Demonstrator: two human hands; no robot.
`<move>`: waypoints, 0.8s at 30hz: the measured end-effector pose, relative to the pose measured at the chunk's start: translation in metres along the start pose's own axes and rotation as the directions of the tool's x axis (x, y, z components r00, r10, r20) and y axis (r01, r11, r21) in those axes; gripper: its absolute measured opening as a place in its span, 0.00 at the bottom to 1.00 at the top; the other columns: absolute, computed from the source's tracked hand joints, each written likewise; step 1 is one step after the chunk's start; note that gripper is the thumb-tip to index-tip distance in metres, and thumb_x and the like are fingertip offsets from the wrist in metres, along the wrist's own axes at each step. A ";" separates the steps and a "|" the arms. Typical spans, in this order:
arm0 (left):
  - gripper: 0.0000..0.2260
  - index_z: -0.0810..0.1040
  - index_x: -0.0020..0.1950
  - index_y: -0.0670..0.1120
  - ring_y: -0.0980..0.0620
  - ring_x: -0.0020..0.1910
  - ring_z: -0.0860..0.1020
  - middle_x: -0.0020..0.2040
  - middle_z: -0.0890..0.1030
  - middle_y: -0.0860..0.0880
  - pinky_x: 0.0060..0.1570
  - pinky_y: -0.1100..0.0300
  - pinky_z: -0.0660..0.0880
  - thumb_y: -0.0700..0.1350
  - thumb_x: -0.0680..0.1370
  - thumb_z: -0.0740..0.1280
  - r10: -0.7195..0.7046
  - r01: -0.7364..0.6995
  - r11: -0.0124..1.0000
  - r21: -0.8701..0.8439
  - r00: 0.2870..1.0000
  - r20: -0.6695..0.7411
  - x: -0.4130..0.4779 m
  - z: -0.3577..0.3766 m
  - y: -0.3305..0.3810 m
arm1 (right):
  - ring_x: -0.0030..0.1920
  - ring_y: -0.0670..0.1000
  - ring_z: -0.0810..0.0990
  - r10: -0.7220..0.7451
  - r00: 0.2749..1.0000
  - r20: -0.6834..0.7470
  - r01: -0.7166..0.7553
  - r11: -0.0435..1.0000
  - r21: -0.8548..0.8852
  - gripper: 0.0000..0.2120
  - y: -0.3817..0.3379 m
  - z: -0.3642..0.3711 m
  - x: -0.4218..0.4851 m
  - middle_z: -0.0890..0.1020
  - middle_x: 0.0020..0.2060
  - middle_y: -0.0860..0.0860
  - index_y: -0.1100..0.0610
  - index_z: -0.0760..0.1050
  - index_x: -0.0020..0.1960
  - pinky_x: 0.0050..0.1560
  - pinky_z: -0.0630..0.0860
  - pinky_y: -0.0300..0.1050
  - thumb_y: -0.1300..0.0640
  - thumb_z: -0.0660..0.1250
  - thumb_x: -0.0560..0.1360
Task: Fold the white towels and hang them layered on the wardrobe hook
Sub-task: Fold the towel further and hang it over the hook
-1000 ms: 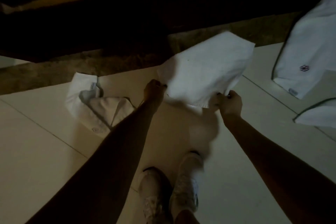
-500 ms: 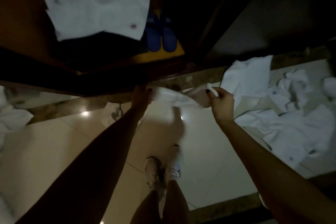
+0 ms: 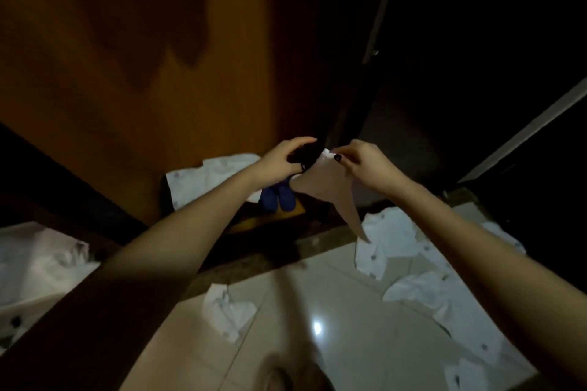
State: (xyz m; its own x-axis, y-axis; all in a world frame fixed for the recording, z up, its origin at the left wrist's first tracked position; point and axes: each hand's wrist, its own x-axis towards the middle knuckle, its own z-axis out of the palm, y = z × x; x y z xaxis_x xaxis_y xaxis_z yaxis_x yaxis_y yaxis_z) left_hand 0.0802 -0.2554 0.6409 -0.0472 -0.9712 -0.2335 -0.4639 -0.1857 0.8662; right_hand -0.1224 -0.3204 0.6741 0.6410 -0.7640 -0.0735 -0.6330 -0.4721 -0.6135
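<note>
Several crumpled towels (image 3: 444, 305) lie on the tiled floor (image 3: 286, 327), and another white towel (image 3: 206, 181) sits in the wardrobe (image 3: 158, 73) bottom beside blue slippers (image 3: 279, 197). Most of the job looks undone, and no hook or hung layer is visible in the gloom. One held towel (image 3: 327, 190) hangs at the wardrobe's edge, narrowing to a point below. Both arms reach forward and up. The right hand (image 3: 365, 165) pinches its top corner. The left hand (image 3: 282, 159) arches over a dark patch at the other corner, and I cannot tell whether it grips cloth.
</note>
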 end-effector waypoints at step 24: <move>0.07 0.83 0.51 0.47 0.67 0.35 0.77 0.37 0.81 0.62 0.33 0.73 0.70 0.49 0.78 0.69 0.076 -0.064 0.994 0.091 0.988 -0.137 -0.099 -0.084 0.222 | 0.50 0.36 0.76 -0.424 0.859 -0.288 0.429 0.902 -0.049 0.11 -0.144 -0.234 -0.034 0.79 0.48 0.40 0.54 0.82 0.55 0.46 0.69 0.21 0.64 0.69 0.76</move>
State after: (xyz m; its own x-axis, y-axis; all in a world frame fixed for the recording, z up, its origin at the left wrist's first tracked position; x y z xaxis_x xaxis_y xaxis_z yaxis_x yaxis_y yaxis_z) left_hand 0.0565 -0.2131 0.8936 0.0394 -0.9938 -0.1041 -0.5381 -0.1089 0.8358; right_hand -0.1547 -0.3290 0.9493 0.6934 -0.5829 0.4235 -0.3175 -0.7749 -0.5466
